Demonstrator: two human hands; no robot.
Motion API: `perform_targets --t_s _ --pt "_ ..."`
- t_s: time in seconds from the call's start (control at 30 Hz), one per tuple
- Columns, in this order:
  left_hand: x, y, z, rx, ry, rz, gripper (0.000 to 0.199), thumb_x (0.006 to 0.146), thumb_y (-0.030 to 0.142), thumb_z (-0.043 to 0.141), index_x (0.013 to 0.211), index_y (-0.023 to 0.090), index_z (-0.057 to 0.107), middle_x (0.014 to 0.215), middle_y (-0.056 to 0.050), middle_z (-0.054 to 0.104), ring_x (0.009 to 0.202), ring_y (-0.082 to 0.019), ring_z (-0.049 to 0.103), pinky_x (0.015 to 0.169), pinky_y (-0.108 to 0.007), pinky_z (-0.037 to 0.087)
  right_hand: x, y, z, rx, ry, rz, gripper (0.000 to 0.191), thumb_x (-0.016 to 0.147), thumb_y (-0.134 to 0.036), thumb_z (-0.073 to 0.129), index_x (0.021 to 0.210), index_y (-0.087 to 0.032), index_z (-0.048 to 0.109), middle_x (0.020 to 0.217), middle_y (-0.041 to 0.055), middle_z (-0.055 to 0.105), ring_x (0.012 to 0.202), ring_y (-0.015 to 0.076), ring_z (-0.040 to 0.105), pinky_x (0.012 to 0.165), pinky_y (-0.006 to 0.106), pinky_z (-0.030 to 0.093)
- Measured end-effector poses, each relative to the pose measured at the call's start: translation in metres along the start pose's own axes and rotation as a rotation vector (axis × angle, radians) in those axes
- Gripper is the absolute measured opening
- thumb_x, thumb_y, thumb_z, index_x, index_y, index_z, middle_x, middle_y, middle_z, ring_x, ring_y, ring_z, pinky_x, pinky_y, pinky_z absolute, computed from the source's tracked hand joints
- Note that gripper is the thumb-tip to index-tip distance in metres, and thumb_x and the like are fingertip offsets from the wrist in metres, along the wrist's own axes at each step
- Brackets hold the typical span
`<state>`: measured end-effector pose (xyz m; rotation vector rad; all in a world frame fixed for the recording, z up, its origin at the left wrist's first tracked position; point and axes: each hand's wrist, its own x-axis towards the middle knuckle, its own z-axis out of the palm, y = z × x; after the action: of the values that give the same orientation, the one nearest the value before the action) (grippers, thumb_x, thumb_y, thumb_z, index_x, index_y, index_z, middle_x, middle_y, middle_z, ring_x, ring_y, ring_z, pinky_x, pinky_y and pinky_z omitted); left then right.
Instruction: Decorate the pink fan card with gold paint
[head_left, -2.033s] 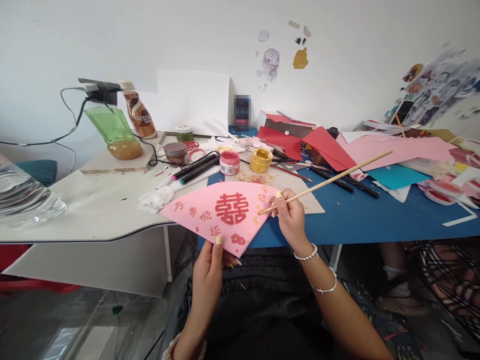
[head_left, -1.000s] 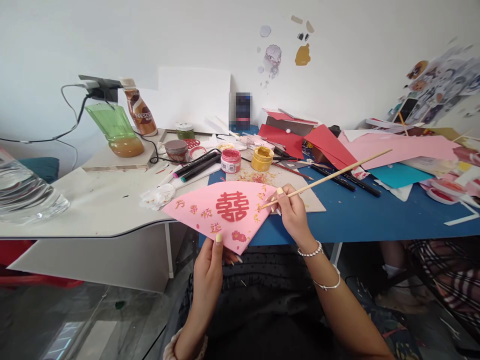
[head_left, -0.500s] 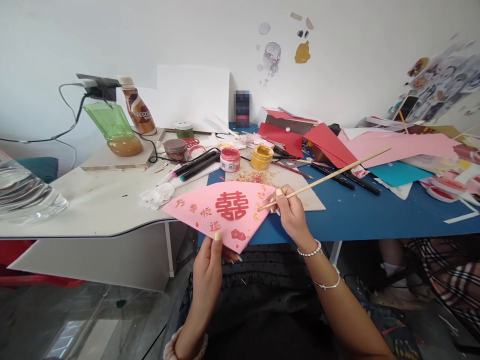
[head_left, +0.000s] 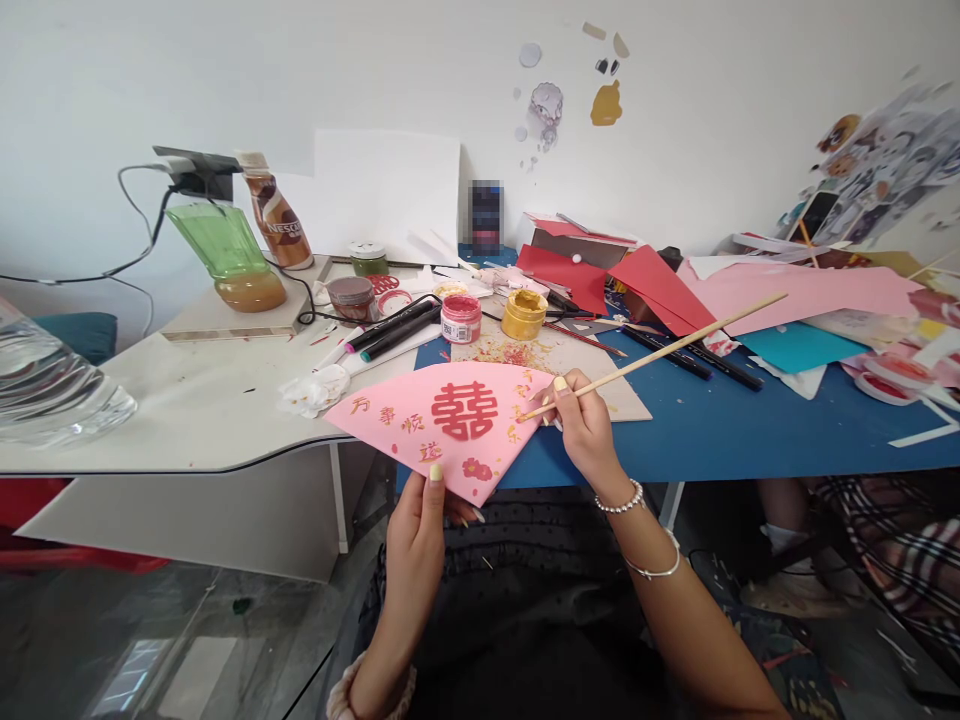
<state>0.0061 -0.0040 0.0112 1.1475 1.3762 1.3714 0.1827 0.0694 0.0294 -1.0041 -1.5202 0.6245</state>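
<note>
A pink fan-shaped sheet of paper (head_left: 409, 395) tilts toward me over the table's front edge. It bears a red double-happiness sign, a red flower and gold characters. My left hand (head_left: 420, 530) pinches its lower edge, thumb on top and fingers beneath. My right hand (head_left: 581, 425) is closed around a thin wooden paintbrush (head_left: 667, 349), whose tip meets the gold characters at the paper's right side. Behind the paper stand an open jar of red paint (head_left: 460, 322) and an open jar of yellow paint (head_left: 523, 318).
Black markers (head_left: 401, 330) lie left of the jars, near crumpled white tissue (head_left: 311, 392). A green cut bottle (head_left: 225, 250) and a coffee bottle (head_left: 277, 215) stand at the back left. Red envelopes (head_left: 664, 290) and pink paper (head_left: 810, 290) cover the right. Someone's plaid clothing (head_left: 900, 540) shows at far right.
The paintbrush has shifted very slightly at the paper's right side. Both hands keep their grip, and the rest looks the same.
</note>
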Motion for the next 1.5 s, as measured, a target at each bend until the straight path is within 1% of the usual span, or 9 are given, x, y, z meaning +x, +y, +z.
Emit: perform_targets --t_s 0.3,0.43,0.63,1.07,1.17,1.3,1.4,1.47,1.5 --pt "0.0 -0.001 0.0 0.003 -0.004 0.009 0.034 0.082 0.049 0.042 0.073 0.018 0.053 0.051 0.0 0.06 0.05 -0.015 0.057 0.053 -0.025 0.046 0.0 -0.002 0.0 0.009 0.013 0.009 0.025 0.09 -0.034 0.037 0.069 -0.021 0.041 0.057 -0.0045 0.049 0.053 0.0085 0.047 0.053 0.023 0.038" --pt "0.0 -0.002 0.0 -0.007 -0.001 0.001 0.035 0.081 0.051 0.043 0.076 0.018 0.053 0.05 0.001 0.06 0.05 -0.015 0.057 0.053 -0.025 0.046 0.001 -0.002 0.001 -0.014 -0.008 -0.003 0.025 0.09 -0.033 0.037 0.07 -0.021 0.043 0.06 -0.0036 0.051 0.054 0.0085 0.048 0.054 0.023 0.038" --pt "0.0 0.003 0.001 -0.012 0.002 -0.032 0.039 0.079 0.053 0.044 0.082 0.016 0.055 0.051 0.0 0.06 0.051 -0.016 0.058 0.052 -0.025 0.046 0.0 -0.003 0.001 0.002 0.027 0.011 0.027 0.09 -0.035 0.036 0.067 -0.021 0.041 0.055 -0.0041 0.049 0.052 0.0089 0.048 0.053 0.023 0.038" --pt "0.0 0.002 -0.001 0.027 -0.001 -0.011 0.033 0.082 0.048 0.043 0.073 0.018 0.053 0.051 0.0 0.06 0.05 -0.014 0.057 0.053 -0.025 0.046 -0.001 -0.002 0.001 -0.013 0.044 0.001 0.027 0.089 -0.035 0.038 0.067 -0.021 0.041 0.055 -0.0045 0.049 0.051 0.0087 0.048 0.053 0.023 0.039" --pt "0.0 0.001 -0.001 0.014 -0.009 -0.008 0.033 0.082 0.048 0.043 0.075 0.018 0.053 0.051 0.0 0.06 0.049 -0.014 0.057 0.053 -0.025 0.046 -0.001 -0.002 0.002 0.067 0.119 -0.007 0.026 0.089 -0.035 0.038 0.067 -0.021 0.041 0.055 -0.0052 0.046 0.051 0.0087 0.049 0.052 0.023 0.04" --pt "0.001 -0.004 -0.001 0.007 -0.025 -0.005 0.033 0.082 0.048 0.043 0.083 0.017 0.054 0.051 0.001 0.06 0.049 -0.015 0.056 0.052 -0.025 0.046 0.0 -0.001 0.004 0.188 0.285 -0.05 0.025 0.089 -0.037 0.037 0.069 -0.022 0.042 0.058 -0.0043 0.046 0.051 0.009 0.049 0.049 0.023 0.04" --pt "0.001 -0.005 -0.002 0.034 -0.034 0.001 0.032 0.082 0.048 0.044 0.077 0.018 0.053 0.052 0.001 0.06 0.05 -0.015 0.057 0.054 -0.026 0.046 0.001 -0.003 0.003 0.189 0.409 -0.077 0.025 0.089 -0.038 0.037 0.07 -0.023 0.04 0.058 -0.0039 0.045 0.053 0.0098 0.05 0.049 0.024 0.041" --pt "0.001 -0.006 -0.003 0.059 -0.036 0.015 0.033 0.082 0.049 0.044 0.072 0.019 0.052 0.052 0.0 0.06 0.052 -0.016 0.058 0.054 -0.026 0.046 0.001 -0.005 0.001 0.176 0.437 -0.069 0.025 0.089 -0.038 0.037 0.07 -0.023 0.04 0.057 -0.0039 0.045 0.052 0.0097 0.049 0.048 0.024 0.039" --pt "0.001 -0.006 -0.003 0.072 -0.035 0.023 0.034 0.081 0.05 0.044 0.07 0.019 0.052 0.052 0.0 0.061 0.052 -0.016 0.058 0.054 -0.026 0.046 0.0 -0.006 0.0 0.167 0.425 -0.059 0.025 0.089 -0.038 0.037 0.069 -0.023 0.04 0.057 -0.004 0.045 0.05 0.0094 0.048 0.047 0.023 0.038"
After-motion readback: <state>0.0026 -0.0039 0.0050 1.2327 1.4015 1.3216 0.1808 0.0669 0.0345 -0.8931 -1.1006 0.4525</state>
